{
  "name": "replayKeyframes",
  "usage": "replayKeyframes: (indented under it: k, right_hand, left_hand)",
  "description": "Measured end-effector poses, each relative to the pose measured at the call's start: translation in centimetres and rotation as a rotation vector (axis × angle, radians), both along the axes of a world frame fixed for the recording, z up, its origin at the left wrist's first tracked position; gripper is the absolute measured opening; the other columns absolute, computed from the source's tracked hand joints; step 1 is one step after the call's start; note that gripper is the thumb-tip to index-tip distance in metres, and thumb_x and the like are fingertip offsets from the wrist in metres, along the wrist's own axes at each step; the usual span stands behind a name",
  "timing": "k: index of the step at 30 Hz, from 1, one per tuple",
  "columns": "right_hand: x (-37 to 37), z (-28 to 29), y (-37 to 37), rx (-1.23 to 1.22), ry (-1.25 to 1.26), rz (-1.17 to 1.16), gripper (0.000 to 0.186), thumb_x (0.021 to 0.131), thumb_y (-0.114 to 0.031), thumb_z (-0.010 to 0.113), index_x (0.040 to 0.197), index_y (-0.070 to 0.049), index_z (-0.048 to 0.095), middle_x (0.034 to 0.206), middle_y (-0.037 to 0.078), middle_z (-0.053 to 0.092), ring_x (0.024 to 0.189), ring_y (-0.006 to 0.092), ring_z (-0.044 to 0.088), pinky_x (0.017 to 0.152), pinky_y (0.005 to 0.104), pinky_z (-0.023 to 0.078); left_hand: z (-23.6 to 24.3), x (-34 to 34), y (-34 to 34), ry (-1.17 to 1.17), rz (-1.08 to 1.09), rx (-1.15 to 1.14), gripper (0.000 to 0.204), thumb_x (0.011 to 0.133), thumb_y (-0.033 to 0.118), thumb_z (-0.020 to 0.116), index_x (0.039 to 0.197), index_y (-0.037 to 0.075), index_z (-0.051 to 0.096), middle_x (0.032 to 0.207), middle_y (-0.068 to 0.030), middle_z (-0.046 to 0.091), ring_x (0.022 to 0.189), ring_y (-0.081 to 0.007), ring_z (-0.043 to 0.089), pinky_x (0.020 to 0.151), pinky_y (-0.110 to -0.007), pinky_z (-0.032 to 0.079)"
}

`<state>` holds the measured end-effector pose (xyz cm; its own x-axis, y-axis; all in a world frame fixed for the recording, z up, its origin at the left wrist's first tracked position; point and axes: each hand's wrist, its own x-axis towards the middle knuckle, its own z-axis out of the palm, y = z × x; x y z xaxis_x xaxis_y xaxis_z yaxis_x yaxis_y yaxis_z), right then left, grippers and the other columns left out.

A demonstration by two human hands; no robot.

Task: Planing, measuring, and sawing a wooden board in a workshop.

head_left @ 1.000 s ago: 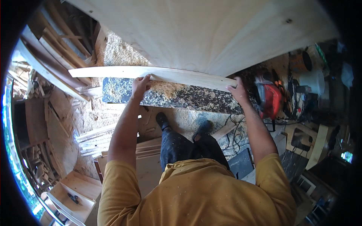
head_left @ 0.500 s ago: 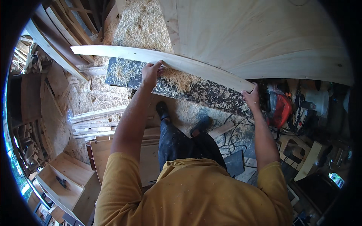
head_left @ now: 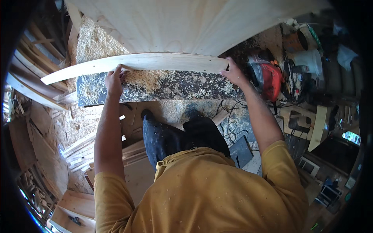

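Observation:
A long pale wooden board [head_left: 167,62] stretches across the far side of a dark, shaving-strewn workbench [head_left: 182,87], its left end jutting past the bench. My left hand [head_left: 115,82] grips the board's near edge left of its middle, thumb on top and fingers curled at the edge. At the board's right end, my right hand [head_left: 233,73] has closed round the corner. Beyond the board rises a large pale wooden panel [head_left: 163,25]; whether the two touch I cannot tell. A red power tool [head_left: 268,79] sits on the bench just right of my right hand.
Wood shavings [head_left: 95,46] heap behind the bench at the left. Curved planks [head_left: 35,91] lean at far left, and loose wooden strips [head_left: 81,149] lie on the floor. Black cables [head_left: 232,124] coil near my feet. A whitish bucket [head_left: 309,62] stands at right; an open wooden box [head_left: 74,211] lies lower left.
My view has swung, so the board and bench appear leveller and farther left. Both hands keep their grip on the board. My legs appear closer to the bench.

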<state>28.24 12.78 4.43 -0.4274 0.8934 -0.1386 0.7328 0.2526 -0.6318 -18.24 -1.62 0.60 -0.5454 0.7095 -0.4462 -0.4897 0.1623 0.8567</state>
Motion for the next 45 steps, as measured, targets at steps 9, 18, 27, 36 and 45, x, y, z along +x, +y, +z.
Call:
replayKeyframes:
  k: [9, 18, 27, 36, 45]
  right_hand:
    - [-0.1, 0.9, 0.1, -0.017, -0.022, -0.047, 0.051, 0.078, -0.014, 0.068, 0.122, -0.001, 0.046, 0.111, 0.024, 0.059, 0.105, 0.0336, 0.059, 0.091, 0.0387, 0.045]
    - [-0.3, 0.2, 0.5, -0.216, 0.057, -0.075, 0.047, 0.080, 0.000, 0.063, 0.122, 0.005, 0.042, 0.098, 0.015, 0.060, 0.077, 0.0158, 0.062, 0.064, 0.0294, 0.053]
    - [-0.4, 0.6, 0.8, -0.408, 0.134, -0.094, 0.041, 0.084, 0.002, 0.059, 0.121, 0.003, 0.039, 0.080, 0.012, 0.060, 0.062, 0.0155, 0.063, 0.051, 0.0273, 0.052]
    - [0.0, 0.2, 1.3, -0.427, 0.067, -0.051, 0.039, 0.084, 0.001, 0.057, 0.119, 0.000, 0.039, 0.083, 0.011, 0.057, 0.058, 0.0164, 0.061, 0.047, 0.0280, 0.052]
    - [0.1, -0.1, 1.5, -0.484, 0.060, -0.070, 0.046, 0.084, 0.001, 0.056, 0.125, -0.002, 0.036, 0.088, 0.012, 0.058, 0.057, 0.0168, 0.062, 0.047, 0.0273, 0.052]
  left_hand:
    - [-0.5, 0.2, -0.4, 0.055, -0.026, -0.010, 0.034, 0.086, 0.018, 0.069, 0.107, -0.005, 0.055, 0.089, -0.0083, 0.062, 0.074, -0.0157, 0.062, 0.063, -0.024, 0.053]
    - [-0.7, 0.3, 0.1, 0.065, -0.004, -0.035, 0.032, 0.086, 0.017, 0.068, 0.106, -0.006, 0.056, 0.089, -0.0094, 0.064, 0.076, -0.0164, 0.064, 0.064, -0.023, 0.052]
    - [-0.1, 0.4, 0.4, -0.012, 0.053, -0.036, 0.025, 0.081, 0.010, 0.073, 0.095, -0.007, 0.060, 0.080, -0.0104, 0.063, 0.065, -0.0174, 0.063, 0.056, -0.024, 0.054]
    - [0.9, 0.0, 0.3, -0.101, 0.012, -0.089, 0.037, 0.081, 0.012, 0.072, 0.109, -0.007, 0.055, 0.094, -0.0149, 0.063, 0.068, -0.0217, 0.064, 0.060, -0.029, 0.056]
    - [1.0, 0.3, 1.2, -0.042, 0.041, -0.185, 0.036, 0.078, 0.018, 0.075, 0.101, -0.006, 0.061, 0.087, -0.0127, 0.064, 0.064, -0.0200, 0.062, 0.056, -0.028, 0.053]
